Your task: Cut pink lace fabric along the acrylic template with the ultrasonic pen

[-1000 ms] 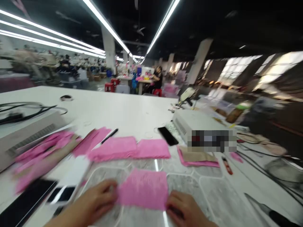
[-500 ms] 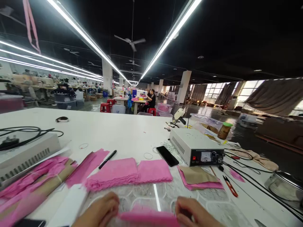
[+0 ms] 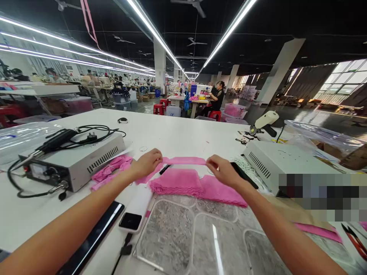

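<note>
Between my two hands a folded strip of pink fabric [image 3: 185, 160] is stretched level above the white table. My left hand [image 3: 149, 163] pinches its left end, and my right hand [image 3: 222, 168] pinches the right end. Just below and nearer to me lie a layered stack of pink fabric pieces [image 3: 176, 181] and a second pink pile [image 3: 222, 190] beside it. A black pen [image 3: 164, 169] sits under the strip near my left fingers. Partly behind my right wrist is a black phone [image 3: 243, 175].
Grey control boxes stand left [image 3: 77, 160] and right [image 3: 289, 162], the left one with a cabled handpiece [image 3: 61, 139] on top. Near me are a patterned grey mat [image 3: 169, 229], a white power bank [image 3: 137, 206] and a dark tablet [image 3: 94, 236]. A person [image 3: 219, 97] sits beyond.
Both hands have moved forward and up from the near edge, carrying the pink strip over the fabric stacks. My view has turned left and tilted down, bringing the left box and tablet into sight.
</note>
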`<action>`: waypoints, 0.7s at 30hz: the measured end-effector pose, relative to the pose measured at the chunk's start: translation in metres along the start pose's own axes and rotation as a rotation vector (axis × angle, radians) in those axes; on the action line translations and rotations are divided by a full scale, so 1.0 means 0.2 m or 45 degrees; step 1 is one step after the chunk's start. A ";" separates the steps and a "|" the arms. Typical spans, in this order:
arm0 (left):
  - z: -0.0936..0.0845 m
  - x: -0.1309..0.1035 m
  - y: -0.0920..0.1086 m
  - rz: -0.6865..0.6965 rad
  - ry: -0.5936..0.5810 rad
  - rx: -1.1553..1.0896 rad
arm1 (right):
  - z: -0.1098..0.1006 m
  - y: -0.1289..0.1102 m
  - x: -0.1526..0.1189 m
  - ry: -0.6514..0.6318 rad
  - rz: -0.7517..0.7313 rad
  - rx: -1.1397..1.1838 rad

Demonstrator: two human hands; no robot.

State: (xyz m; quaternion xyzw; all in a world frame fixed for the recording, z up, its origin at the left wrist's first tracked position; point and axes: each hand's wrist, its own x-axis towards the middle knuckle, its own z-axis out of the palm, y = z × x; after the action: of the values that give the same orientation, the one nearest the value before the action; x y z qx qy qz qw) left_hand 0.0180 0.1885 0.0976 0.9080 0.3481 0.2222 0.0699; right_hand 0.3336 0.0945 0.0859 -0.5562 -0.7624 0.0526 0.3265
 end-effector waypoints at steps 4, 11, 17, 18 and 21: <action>0.07 -0.19 -0.02 0.110 -0.201 0.045 | 0.23 0.01 -0.13 -0.162 -0.115 -0.014; 0.09 -0.21 0.10 0.208 -0.268 0.067 | 0.13 0.14 -0.35 -0.090 0.024 0.001; 0.33 -0.06 0.44 0.373 -0.382 0.009 | -0.02 0.24 -0.61 -0.106 0.176 -0.056; 0.39 -0.03 0.49 0.371 -0.389 0.024 | -0.02 0.25 -0.64 -0.119 0.178 -0.063; 0.53 0.05 0.60 0.310 -0.393 0.088 | -0.02 0.26 -0.68 -0.137 0.173 -0.063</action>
State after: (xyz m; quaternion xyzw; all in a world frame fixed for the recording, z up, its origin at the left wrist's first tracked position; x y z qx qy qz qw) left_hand 0.1440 0.1080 0.0399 0.9686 0.2283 0.0749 0.0638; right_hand 0.4019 -0.0076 0.0058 -0.6108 -0.7405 0.0857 0.2668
